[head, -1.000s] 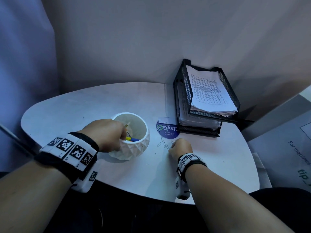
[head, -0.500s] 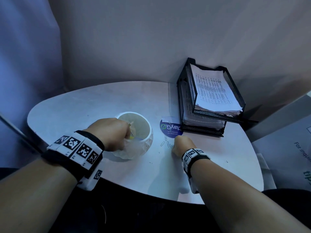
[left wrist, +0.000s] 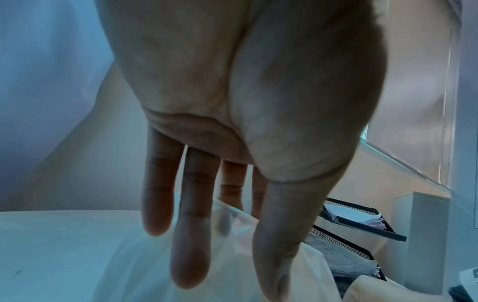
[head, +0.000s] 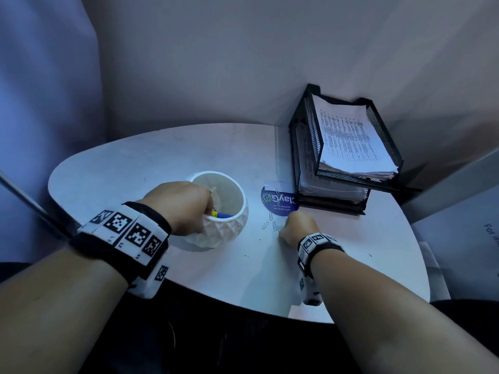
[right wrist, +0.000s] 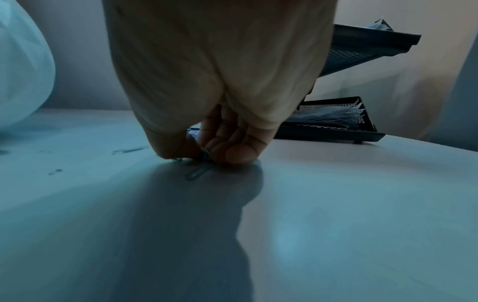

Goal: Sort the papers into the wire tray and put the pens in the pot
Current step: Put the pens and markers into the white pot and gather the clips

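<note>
A white faceted pot stands on the pale table. A blue and yellow pen lies inside it against the near rim. My left hand holds the pot's rim: in the left wrist view the thumb lies outside the pot and two fingers reach inside. My right hand is down on the table, its curled fingers pinching a paper clip. At the back right, the black wire tray holds printed papers on both tiers.
Several loose paper clips lie between the pot and a round blue sticker in front of the tray. A wall rises close behind the table. The table's front edge runs just under my wrists.
The pot rocked under my left hand and stands level again with the pen inside. My right hand crept a little forward among the paper clips.
</note>
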